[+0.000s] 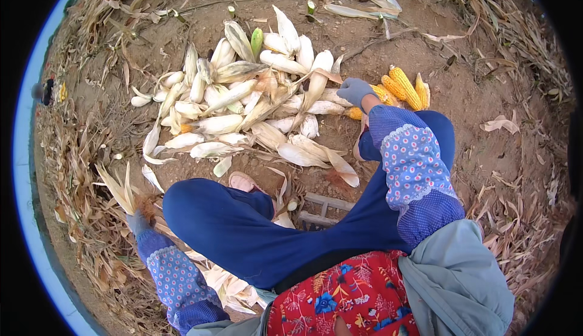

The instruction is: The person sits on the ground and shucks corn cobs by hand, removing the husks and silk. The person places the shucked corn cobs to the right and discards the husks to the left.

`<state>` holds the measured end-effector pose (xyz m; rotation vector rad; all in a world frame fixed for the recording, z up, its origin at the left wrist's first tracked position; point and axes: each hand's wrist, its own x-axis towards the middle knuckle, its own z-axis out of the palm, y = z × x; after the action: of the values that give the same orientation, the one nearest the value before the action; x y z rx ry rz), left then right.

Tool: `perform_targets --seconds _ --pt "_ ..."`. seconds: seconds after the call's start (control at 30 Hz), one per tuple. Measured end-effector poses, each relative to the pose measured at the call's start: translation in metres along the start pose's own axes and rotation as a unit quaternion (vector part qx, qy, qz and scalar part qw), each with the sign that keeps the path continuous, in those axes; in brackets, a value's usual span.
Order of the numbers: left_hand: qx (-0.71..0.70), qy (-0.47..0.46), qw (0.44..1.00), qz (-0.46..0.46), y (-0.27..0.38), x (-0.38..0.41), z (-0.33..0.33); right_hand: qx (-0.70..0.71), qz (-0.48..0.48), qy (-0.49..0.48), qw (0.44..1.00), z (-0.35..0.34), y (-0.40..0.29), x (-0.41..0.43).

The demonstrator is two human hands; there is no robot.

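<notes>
My left hand (136, 223), in a grey glove, is out to the left of my knee. It grips a bunch of dry corn husk (119, 188) with brown silk at its base. My gloved right hand (355, 92) is at the right edge of a heap of corn ears in pale husks (227, 124), its fingers curled. Whether it holds an ear is hidden. Just beyond its wrist lie several bare yellow corn cobs (403, 85). Another yellow cob (354, 113) shows partly below the hand. One ear in the heap has a green husk (257, 42).
Between my legs is a slatted wooden frame (325, 208). Stripped husks (232, 286) lie to my left, below the knee. Cut stalk stubs (311, 7) stick up from the soil behind the heap. Dry stalks and leaves (483, 8) border the ground. A distant person (48, 91) is at far left.
</notes>
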<state>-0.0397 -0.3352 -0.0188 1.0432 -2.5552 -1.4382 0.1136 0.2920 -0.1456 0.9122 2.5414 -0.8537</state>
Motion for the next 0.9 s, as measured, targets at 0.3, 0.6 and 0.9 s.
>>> perform_targets --seconds 0.3,0.6,0.9 --pt "0.263 -0.099 0.912 -0.3 -0.271 -0.088 -0.129 -0.05 0.016 -0.041 0.998 0.039 0.01 0.014" --pt "0.281 -0.085 0.927 -0.232 -0.276 -0.075 -0.147 -0.046 0.054 -0.06 0.996 0.085 0.006 0.02" --pt "-0.025 -0.098 0.986 0.133 0.072 -0.061 0.015 -0.058 0.095 -0.094 0.989 0.116 -0.016 0.023"
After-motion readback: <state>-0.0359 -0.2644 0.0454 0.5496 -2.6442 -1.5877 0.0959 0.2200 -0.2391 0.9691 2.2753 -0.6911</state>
